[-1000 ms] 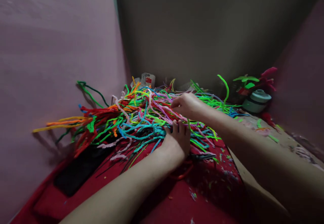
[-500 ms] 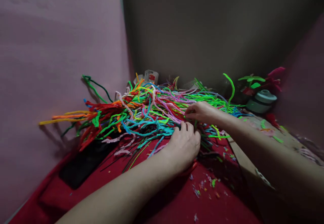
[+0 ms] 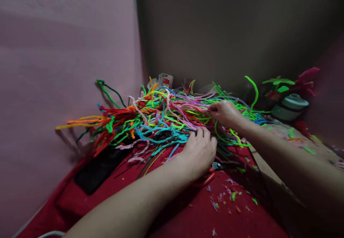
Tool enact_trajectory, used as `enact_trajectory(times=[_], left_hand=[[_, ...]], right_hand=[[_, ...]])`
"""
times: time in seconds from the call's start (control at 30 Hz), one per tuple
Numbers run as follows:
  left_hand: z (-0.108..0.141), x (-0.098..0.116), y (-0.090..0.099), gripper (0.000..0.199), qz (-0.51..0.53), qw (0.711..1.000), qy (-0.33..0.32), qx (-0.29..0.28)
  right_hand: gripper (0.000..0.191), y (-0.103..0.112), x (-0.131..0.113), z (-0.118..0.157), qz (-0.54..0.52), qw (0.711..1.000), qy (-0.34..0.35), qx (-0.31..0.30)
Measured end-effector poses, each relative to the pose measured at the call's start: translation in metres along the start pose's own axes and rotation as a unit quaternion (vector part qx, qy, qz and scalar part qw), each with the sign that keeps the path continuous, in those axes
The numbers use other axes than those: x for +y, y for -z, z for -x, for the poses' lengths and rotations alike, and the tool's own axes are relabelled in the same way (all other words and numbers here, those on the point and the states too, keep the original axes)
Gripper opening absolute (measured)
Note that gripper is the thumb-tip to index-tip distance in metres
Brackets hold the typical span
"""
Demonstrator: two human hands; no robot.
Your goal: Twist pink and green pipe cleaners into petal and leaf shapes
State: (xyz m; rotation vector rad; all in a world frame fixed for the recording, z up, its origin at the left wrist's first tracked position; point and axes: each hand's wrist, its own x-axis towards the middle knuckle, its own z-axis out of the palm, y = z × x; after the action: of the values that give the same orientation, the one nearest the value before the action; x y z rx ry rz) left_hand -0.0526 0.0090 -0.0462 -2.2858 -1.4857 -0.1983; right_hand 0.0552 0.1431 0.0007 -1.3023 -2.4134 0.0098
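Note:
A large tangled heap of fuzzy pipe cleaners (image 3: 161, 118) in many colours lies in front of me. My left hand (image 3: 200, 150) rests at the heap's near edge, its fingers curled down over blue and purple pipe cleaners; the fingertips are partly hidden among them. Further back and to the right, my right hand (image 3: 224, 112) pinches at pink pipe cleaners with thumb and forefinger. Just under my left wrist, partly covered by it, lies a cutting tool with red handles (image 3: 211, 175) and a metal pivot, probably scissors.
A black phone-like slab (image 3: 99, 175) lies on the red cloth (image 3: 172, 209) at left. Fuzzy scraps (image 3: 233, 196) are scattered at right. A pale lidded container (image 3: 290, 107) stands at far right beside pipe-cleaner flowers (image 3: 279, 82). Walls border the left and back.
My right hand has moved back, away from my left hand, onto the pink pipe cleaners. The view has shifted slightly, and more of the red-handled tool shows. My left hand stays on the heap.

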Motion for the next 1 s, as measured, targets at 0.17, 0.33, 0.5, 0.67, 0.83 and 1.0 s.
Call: enact_trajectory(times=[0.17,0.33,0.5,0.67,0.83,1.0], left_hand=[[0.000,0.002,-0.003,0.029,-0.005,1.000,-0.002,-0.021],[-0.001,0.003,-0.004,0.034,-0.011,0.999,-0.017,-0.035],[-0.002,0.004,-0.001,0.037,-0.021,0.999,-0.017,-0.045],[-0.003,0.003,0.001,0.042,-0.015,0.998,-0.026,-0.063],[-0.005,0.001,0.001,0.038,-0.012,0.998,-0.036,-0.056],[-0.004,0.002,-0.001,0.038,-0.025,0.998,-0.045,-0.044]], right_hand=[[0.023,0.009,0.005,-0.013,-0.022,1.000,-0.014,-0.002],[0.019,0.012,0.009,-0.022,-0.132,0.988,-0.074,-0.037],[0.013,0.010,0.014,-0.017,-0.284,0.953,-0.092,-0.053],[0.008,0.014,0.013,-0.013,-0.361,0.926,-0.100,-0.045],[0.006,0.010,0.017,-0.016,-0.451,0.886,-0.099,-0.041],[0.007,0.006,0.021,-0.014,-0.469,0.875,-0.111,-0.044]])
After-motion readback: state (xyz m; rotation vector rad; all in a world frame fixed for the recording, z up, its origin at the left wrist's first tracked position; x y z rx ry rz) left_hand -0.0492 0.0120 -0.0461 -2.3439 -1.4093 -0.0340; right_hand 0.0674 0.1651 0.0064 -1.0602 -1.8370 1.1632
